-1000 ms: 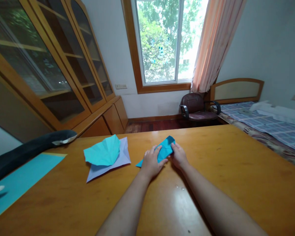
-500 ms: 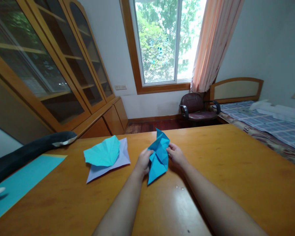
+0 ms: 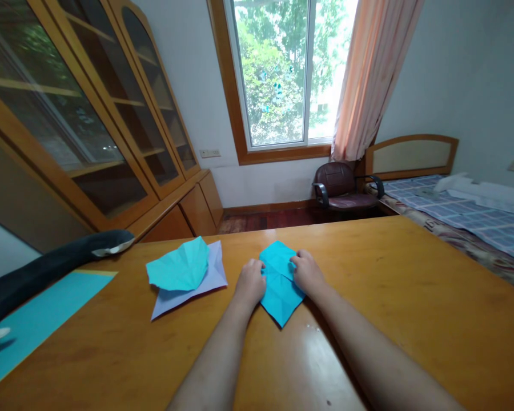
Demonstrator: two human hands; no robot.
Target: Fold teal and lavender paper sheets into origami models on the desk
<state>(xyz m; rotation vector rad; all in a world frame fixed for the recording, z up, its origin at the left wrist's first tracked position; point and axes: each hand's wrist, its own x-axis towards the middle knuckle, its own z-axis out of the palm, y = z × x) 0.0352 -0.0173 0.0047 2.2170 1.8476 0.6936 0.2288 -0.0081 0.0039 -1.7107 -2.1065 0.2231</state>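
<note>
Fingers [image 3: 263,273] of both hands curl onto the blue folded paper [image 3: 279,285] — pressing it flat on the table [image 3: 411,297].

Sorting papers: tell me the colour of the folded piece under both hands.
Bright blue folded paper, clearest in the head view.

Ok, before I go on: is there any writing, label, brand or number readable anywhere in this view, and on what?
None can be read.
Blue folded paper held flat between the left hand and right hand: plain, no print.
Turquoise folded piece on the pale lilac sheet: plain.
Turquoise sheet at the table's left edge: plain.
Wall plate by the window: too small to show any marking.
</note>
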